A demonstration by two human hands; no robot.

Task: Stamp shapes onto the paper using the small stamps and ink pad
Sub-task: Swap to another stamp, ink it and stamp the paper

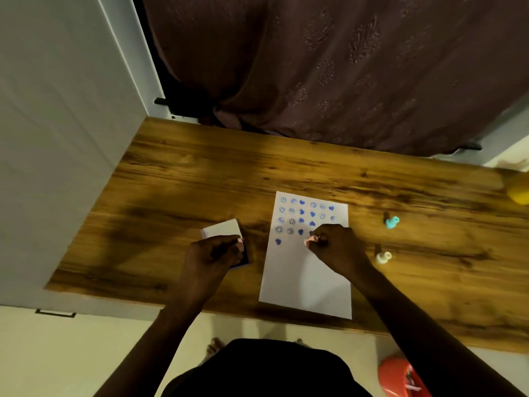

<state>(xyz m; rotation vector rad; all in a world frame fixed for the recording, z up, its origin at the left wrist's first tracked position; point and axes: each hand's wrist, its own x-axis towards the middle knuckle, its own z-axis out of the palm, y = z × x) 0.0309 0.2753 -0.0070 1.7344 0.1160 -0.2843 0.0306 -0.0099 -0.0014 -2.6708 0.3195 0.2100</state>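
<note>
A white sheet of paper (306,282) lies on the wooden table (177,179), its upper half covered with several blue smiley and heart prints. My right hand (335,247) is over the middle of the sheet, pinching a small pink stamp (310,240) that points down at the paper. My left hand (214,256) rests left of the sheet, holding the ink pad (243,253), whose white lid (221,228) stands open behind my fingers. A turquoise stamp (391,222) and a cream stamp (383,257) lie on the table right of the paper.
A brown patterned curtain (343,67) hangs behind the table's far edge, with a white wall panel (57,124) to the left. A yellow object (519,191) sits at the right edge. An orange container (400,379) stands on the floor below the table.
</note>
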